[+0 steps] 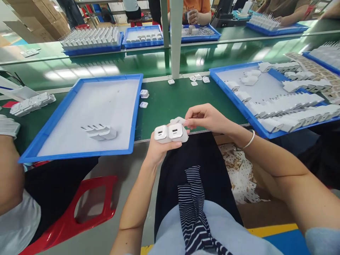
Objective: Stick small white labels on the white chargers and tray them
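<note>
My left hand (156, 150) is closed around white USB wall chargers (175, 131), held side by side above my lap with their port faces turned toward me. Just behind them is another small white plastic piece (177, 120); whether it is a cover or a further charger I cannot tell. The thumb and fingers of my right hand (203, 118) pinch at the right end of that piece. Several small white square covers (171, 81) lie on the green bench ahead. A blue tray (124, 152) on the left carries a short group of chargers (99, 132), pins up.
On the right, another blue tray (231, 109) holds rows of white chargers. A metal post (175, 42) rises from the bench's far edge. To my left sits a co-worker beside a red stool (92, 212). Across the bench, people work at more trays (143, 43).
</note>
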The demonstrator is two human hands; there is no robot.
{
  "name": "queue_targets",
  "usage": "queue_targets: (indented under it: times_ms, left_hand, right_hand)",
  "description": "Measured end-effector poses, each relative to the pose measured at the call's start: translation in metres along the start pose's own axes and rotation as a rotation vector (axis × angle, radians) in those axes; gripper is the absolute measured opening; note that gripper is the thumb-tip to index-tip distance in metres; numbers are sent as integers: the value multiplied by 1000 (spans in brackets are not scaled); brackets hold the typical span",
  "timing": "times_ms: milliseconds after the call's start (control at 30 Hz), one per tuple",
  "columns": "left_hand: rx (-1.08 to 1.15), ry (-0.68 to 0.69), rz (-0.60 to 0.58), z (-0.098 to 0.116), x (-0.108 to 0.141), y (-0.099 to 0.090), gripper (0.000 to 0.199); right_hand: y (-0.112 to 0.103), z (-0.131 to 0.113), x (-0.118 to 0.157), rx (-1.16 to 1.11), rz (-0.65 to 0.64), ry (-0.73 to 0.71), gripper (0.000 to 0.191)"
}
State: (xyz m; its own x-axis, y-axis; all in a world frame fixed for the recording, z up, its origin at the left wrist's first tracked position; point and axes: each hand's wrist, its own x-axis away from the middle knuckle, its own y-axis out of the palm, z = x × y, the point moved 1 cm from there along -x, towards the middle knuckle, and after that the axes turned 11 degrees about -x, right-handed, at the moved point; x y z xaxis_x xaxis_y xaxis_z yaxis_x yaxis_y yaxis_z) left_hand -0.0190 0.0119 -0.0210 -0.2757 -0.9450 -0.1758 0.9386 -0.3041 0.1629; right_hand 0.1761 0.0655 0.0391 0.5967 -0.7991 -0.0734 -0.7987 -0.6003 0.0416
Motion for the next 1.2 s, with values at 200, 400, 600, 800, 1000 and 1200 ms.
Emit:
queue_targets:
  times_ms: [200, 400, 600, 800, 1000, 1200]
  left_hand:
    - [-245, 188, 0, 14, 12, 4, 47]
    - [-467, 273, 89, 28, 18, 15, 44]
    - [-642, 401, 213, 28, 20, 20, 44]
    - [-718, 488, 227, 29, 18, 27, 47]
    - [-724, 494, 232, 32, 17, 33, 43]
    - [-752, 465, 234, 33, 18, 36, 41]
  right_hand:
    - [17, -1, 21, 20, 142, -156, 29]
    - [16, 0, 29, 234, 183, -289, 19]
    - [10, -17, 47, 247, 360, -281, 17]
    - [24, -21, 65, -2, 223, -45, 18]
    - [31, -18, 70, -41, 245, -48, 20]
    - [34, -17, 74, -26, 281, -67, 25]
